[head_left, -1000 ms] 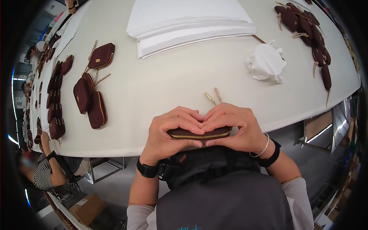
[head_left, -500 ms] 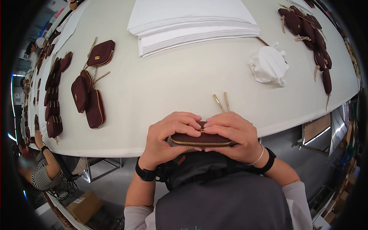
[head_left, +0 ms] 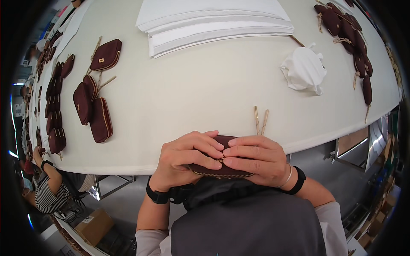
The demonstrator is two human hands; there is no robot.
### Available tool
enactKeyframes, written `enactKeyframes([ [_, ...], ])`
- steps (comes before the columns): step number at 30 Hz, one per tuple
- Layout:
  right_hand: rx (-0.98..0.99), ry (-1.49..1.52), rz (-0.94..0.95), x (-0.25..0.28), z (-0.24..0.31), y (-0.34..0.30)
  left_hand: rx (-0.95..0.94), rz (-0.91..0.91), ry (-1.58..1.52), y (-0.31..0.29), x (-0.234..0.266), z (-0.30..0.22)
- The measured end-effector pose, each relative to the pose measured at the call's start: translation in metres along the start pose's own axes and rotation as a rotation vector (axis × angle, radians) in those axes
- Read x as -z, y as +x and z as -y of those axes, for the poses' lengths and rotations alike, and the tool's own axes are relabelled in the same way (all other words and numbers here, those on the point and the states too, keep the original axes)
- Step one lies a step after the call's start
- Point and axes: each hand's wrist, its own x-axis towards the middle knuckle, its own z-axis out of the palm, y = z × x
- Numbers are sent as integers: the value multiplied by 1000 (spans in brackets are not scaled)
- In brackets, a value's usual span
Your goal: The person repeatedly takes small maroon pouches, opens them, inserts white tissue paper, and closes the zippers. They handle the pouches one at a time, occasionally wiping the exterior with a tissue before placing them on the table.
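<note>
A dark burgundy zip pouch [head_left: 224, 141] with a gold zip is held at the table's near edge, in front of my body. My left hand [head_left: 183, 154] grips its left end, fingers lying across the upper face and the thumb out of sight. My right hand [head_left: 259, 158] holds the right end the same way, its fingertips almost meeting the left ones over a small gold mark. Beyond the right fingers, two thin beige strap ends with gold tips [head_left: 256, 119] stick out over the table; where they join is hidden.
Several burgundy pouches [head_left: 101, 121] lie to the left, beside a longer row [head_left: 54, 121]. More are heaped at the far right [head_left: 348, 36]. White sheets [head_left: 218, 40] are stacked at the back, near a crumpled white cloth [head_left: 303, 70]. A person in a striped top [head_left: 49, 194] sits at left.
The pouch has tilted, so its upper face shows more and the zip edge sits lower. My thumbs have gone under it. The strap ends have shifted right.
</note>
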Motion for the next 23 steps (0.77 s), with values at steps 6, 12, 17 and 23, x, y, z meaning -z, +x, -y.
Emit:
enactKeyframes([
  [6, -145, 83, 68, 9, 1, 10, 36, -7, 50, 9, 3, -5],
  [12, -380, 240, 83, 18, 2, 26, 156, -44, -65, 19, 5, -3],
  [17, -531, 294, 40, 17, 2, 28, 256, -139, -93, 15, -1, 3],
  [23, -843, 625, 26, 21, 4, 31, 392, -173, -327, 18, -2, -2],
])
